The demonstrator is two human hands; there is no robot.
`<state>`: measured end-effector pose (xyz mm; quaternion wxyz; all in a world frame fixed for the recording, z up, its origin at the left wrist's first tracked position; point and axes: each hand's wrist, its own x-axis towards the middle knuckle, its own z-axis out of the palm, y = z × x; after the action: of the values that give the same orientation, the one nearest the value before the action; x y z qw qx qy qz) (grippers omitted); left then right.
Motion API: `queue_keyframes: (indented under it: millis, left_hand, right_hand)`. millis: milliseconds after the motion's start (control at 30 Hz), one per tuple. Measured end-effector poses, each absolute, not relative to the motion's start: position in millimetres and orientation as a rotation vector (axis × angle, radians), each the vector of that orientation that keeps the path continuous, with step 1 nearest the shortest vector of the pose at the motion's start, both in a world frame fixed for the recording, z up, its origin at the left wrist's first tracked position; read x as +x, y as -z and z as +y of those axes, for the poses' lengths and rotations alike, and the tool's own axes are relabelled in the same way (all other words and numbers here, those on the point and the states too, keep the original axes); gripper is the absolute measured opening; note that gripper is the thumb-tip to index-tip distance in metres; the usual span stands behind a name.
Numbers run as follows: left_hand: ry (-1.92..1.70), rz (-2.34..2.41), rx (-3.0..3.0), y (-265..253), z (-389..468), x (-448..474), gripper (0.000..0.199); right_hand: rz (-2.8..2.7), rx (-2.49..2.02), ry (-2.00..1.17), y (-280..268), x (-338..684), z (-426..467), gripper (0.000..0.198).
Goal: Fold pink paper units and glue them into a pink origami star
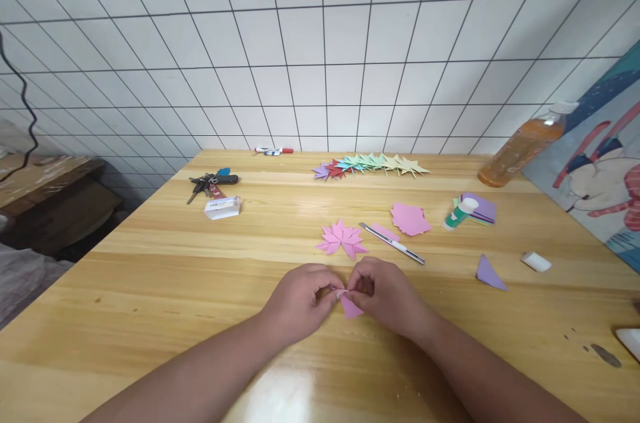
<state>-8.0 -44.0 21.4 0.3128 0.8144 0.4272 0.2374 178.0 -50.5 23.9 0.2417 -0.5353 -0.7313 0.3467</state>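
Observation:
Between my two hands is a small piece of pink paper [351, 307], pinched at its upper edge just above the table. My left hand [303, 298] grips it between thumb and forefinger from the left. From the other side my right hand [381, 293] pinches the same edge, fingertips almost touching the left ones. Part of the paper is hidden by the fingers. Just beyond lies a folded pink paper leaf [342, 240]. A utility knife [393, 244] rests to its right, beside a pink paper strip [384, 232] and a pink jagged-edged paper piece [411, 219].
Paper leaves [373, 163] form a colourful row near the tiled wall. Right: a glue stick [460, 214], coloured paper stack [481, 208], purple triangle [491, 273], white cap [536, 262] and drink bottle [525, 146]. Left: keys [210, 182], a white box [223, 208], markers [273, 151].

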Motion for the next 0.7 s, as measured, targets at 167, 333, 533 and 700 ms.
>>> queue_keyframes:
  millis: [167, 333, 533, 700]
  left_hand:
    - [-0.635, 1.226, 2.033, -16.3, -41.5, -9.0, 0.011]
    - [-0.621, 1.229, 2.055, -16.3, -42.1, -8.4, 0.01]
    - [-0.598, 1.144, 2.255, -25.3, -44.6, -8.4, 0.011]
    - [-0.58, 1.104, 2.291, -24.2, -43.9, -9.0, 0.014]
  right_hand:
    - [-2.062, -1.468, -0.927, -27.2, 178.2, -49.7, 0.009]
    - [-2.036, -1.503, -0.929, -26.1, 178.8, -50.1, 0.01]
    - [-2.014, -1.509, -0.943, -24.8, 177.4, -51.6, 0.007]
    - [-2.025, -1.508, -0.947, -26.5, 176.6, -51.1, 0.008]
